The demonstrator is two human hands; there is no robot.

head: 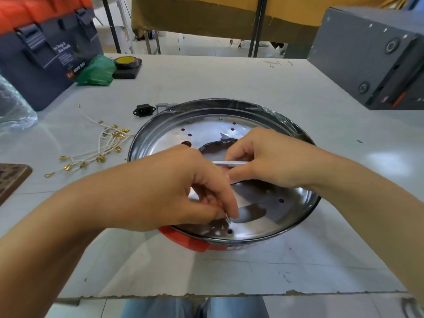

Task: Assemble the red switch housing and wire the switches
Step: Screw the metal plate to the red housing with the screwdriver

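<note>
Pinching a small screw [227,218] between thumb and fingertips of the left hand [183,191], low over the near rim of the round metal pan [296,212], just above and left of a dark hole [230,231] in the plate. Sitting directly below that rim, the red switch housing [185,241], only partly showing under the pan's edge. Gripping a slim metal screwdriver [226,163] in the curled fingers of the right hand [270,157], shaft lying roughly level and pointing left, well above the screw, tip hidden behind the left hand. Probably needing the screw dropped down-right into the hole, left hand being nearer. Lying idle well to the left, the white wires with gold terminals [101,148]; beyond the pan, a black socket [144,110]. Screw's exact tilt too small to tell.
</note>
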